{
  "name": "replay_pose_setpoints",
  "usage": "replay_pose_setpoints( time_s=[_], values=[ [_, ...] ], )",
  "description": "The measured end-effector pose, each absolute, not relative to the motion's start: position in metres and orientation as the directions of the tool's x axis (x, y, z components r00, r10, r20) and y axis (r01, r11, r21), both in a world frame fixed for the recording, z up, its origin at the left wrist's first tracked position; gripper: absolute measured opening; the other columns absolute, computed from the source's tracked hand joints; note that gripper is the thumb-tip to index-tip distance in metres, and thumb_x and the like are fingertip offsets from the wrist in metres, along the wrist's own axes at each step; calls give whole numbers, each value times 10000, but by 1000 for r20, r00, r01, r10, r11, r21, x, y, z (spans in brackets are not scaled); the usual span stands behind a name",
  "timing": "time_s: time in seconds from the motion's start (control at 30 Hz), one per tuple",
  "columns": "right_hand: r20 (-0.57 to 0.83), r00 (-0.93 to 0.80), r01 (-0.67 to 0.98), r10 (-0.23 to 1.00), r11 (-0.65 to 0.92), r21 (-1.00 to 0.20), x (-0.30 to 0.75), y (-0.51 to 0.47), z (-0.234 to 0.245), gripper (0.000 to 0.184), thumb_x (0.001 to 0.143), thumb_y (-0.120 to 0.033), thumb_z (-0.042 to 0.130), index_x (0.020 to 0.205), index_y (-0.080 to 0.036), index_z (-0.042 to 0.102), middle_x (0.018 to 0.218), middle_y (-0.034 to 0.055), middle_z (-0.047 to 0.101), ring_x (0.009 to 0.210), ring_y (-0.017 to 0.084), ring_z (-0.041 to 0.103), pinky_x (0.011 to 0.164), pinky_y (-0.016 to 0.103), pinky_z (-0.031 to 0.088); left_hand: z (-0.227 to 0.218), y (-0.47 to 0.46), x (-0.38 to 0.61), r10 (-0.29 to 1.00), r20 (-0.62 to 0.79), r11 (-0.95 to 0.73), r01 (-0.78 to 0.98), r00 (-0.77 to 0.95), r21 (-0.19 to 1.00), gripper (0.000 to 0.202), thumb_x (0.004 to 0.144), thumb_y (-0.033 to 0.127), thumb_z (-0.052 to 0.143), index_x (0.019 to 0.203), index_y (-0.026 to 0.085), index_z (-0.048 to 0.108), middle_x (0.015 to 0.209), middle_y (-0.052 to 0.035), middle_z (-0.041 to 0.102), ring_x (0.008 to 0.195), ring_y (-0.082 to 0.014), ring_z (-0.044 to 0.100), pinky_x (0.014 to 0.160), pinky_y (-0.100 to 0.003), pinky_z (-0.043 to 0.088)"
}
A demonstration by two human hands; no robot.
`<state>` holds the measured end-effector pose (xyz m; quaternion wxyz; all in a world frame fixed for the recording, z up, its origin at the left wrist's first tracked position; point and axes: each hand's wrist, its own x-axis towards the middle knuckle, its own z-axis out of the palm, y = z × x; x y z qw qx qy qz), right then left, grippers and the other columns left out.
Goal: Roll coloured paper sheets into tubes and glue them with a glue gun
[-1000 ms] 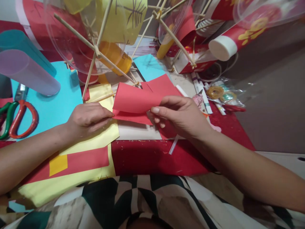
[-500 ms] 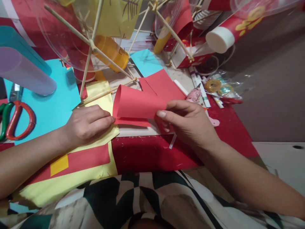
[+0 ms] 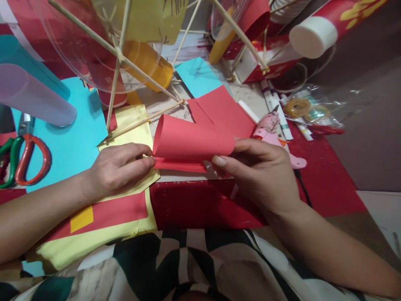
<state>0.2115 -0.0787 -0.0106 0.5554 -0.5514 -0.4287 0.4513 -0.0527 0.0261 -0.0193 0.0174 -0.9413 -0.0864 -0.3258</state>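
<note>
Fingers [image 3: 144, 166] of left hand [image 3: 117, 170] and right hand [image 3: 266, 177] pinch curled red paper [image 3: 191, 138] at both ends.

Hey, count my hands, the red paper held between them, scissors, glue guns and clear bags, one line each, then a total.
Hands: 2, left hand and right hand
Held red paper: 1
Scissors: 1 pair
Glue gun: 1
Clear bag: 1
Total: 6

Scissors [image 3: 25, 146], red-and-green handles, far left. Purple cup [image 3: 40, 98] and teal cup [image 3: 52, 77], upper left. White-capped red tube [image 3: 316, 37], upper right. Clear plastic bag [image 3: 313, 104], tan ring inside, right.
</note>
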Motion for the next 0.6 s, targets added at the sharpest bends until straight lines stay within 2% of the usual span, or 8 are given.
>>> replay_pose_setpoints(
  time_s=[0.17, 0.27, 0.43, 0.6],
  values=[
    [70, 222, 107, 972, 47, -993, 215, -79, -8, 73, 754, -199, 822, 762, -234, 759, 673, -18, 680, 532, 100, 613, 478, 216, 539, -19, 27, -52, 212, 577, -977, 183, 789, 109, 57, 923, 174, 632, 968, 164, 665, 921, -107, 734, 784, -178, 716, 618, -242, 553],
    [36, 240, 115, 970, 8, -993, 216, -77, -10, 81, 758, -202, 823, 775, -240, 754, 645, -29, 681, 509, 100, 612, 470, 213, 544, -18, 28, -51, 226, 543, -974, 178, 808, 141, 71, 928, 166, 617, 970, 142, 670, 915, -116, 734, 780, -178, 717, 623, -233, 543],
    [-6, 253, 84, 967, -28, -996, 218, -75, -11, 115, 737, -185, 836, 785, -253, 756, 669, -30, 692, 518, 108, 628, 470, 224, 558, -18, 29, -52, 171, 544, -985, 159, 822, 70, 107, 895, 156, 664, 1000, 139, 674, 881, -100, 735, 721, -169, 694, 602, -247, 518],
    [43, 203, 115, 978, 20, -993, 216, -77, -10, 121, 760, -161, 805, 800, -266, 760, 695, -31, 684, 548, 109, 625, 495, 229, 541, -18, 29, -52, 155, 581, -987, 151, 799, 55, 110, 862, 138, 697, 965, 120, 664, 864, -115, 734, 706, -182, 690, 589, -265, 508]
  ],
)
